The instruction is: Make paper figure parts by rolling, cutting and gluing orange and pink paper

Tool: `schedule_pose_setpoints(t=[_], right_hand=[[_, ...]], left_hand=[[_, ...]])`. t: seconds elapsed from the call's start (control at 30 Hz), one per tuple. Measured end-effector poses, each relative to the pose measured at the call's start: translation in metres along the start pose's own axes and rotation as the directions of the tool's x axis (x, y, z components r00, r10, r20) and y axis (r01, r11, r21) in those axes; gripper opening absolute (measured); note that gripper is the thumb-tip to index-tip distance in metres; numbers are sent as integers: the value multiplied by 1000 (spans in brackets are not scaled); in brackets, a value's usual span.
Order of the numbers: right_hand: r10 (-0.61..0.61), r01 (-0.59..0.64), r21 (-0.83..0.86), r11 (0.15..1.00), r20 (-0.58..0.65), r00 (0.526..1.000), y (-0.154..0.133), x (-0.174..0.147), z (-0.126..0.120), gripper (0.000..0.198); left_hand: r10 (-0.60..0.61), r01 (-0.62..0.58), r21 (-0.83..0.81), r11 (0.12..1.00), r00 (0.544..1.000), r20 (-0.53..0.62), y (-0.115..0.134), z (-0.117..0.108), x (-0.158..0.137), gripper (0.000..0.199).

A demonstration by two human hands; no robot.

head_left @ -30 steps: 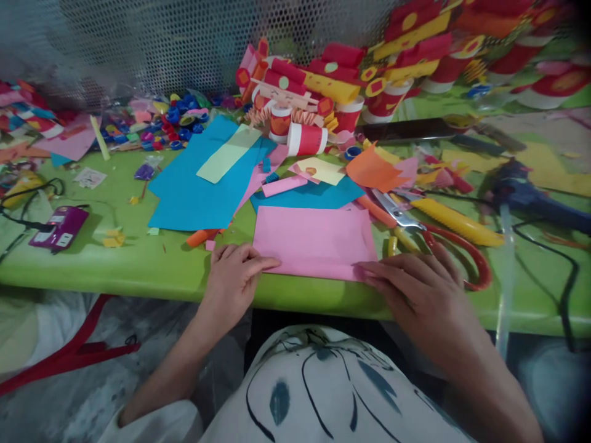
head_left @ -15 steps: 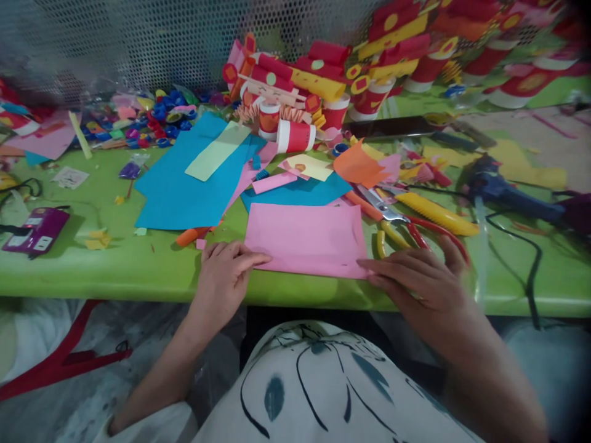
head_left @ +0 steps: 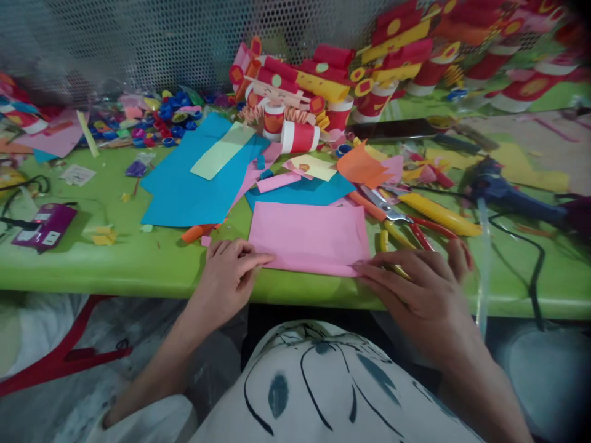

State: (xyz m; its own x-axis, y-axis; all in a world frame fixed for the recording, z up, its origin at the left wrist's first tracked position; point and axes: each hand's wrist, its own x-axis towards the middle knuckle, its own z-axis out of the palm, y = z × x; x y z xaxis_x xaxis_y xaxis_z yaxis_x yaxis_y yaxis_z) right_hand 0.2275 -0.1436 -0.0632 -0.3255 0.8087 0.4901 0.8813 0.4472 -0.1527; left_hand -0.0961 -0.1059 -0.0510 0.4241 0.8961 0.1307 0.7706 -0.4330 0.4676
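Observation:
A pink sheet of paper (head_left: pixel 309 234) lies flat by the table's near edge, with a narrow fold or roll along its near side. My left hand (head_left: pixel 231 271) pinches the near left corner between thumb and index finger, its other fingers curled. At the near right corner, my right hand (head_left: pixel 420 280) grips the folded edge with its fingertips together. Scissors with red handles (head_left: pixel 398 216) lie just right of the sheet, close to my right fingers. A yellow curved handle beside them is partly hidden by that hand.
Blue paper sheets (head_left: pixel 189 191) lie behind and left. Red paper cups (head_left: pixel 300 136) and paper figures stand at the back before a perforated screen. A blue glue gun (head_left: pixel 517 191) with its cord lies right, a purple device (head_left: pixel 45 226) left. Colourful caps (head_left: pixel 170 117) are heaped behind.
My right fingertips have shifted slightly left along the near edge of the pink paper. My left hand keeps its pinch, and the view has moved a little.

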Motion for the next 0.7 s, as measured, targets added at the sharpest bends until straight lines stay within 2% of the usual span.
schedule_pose_setpoints(t=[0.17,0.3,0.47,0.7], right_hand=[[-46,46,12,999,-34,998,3,-1,3,16],[-101,102,37,994,-27,995,7,0,4,18],[-144,143,-29,989,-20,989,6,3,7,18],[-165,165,2,986,-45,985,4,7,14,14]], left_hand=[[59,-59,-54,997,998,-5,-13,-1,-2,27],[70,-77,-121,990,996,-56,-23,3,-2,23],[136,-153,-140,978,983,-123,-28,6,-3,24],[120,-150,-207,967,981,-150,-30,6,-4,22]])
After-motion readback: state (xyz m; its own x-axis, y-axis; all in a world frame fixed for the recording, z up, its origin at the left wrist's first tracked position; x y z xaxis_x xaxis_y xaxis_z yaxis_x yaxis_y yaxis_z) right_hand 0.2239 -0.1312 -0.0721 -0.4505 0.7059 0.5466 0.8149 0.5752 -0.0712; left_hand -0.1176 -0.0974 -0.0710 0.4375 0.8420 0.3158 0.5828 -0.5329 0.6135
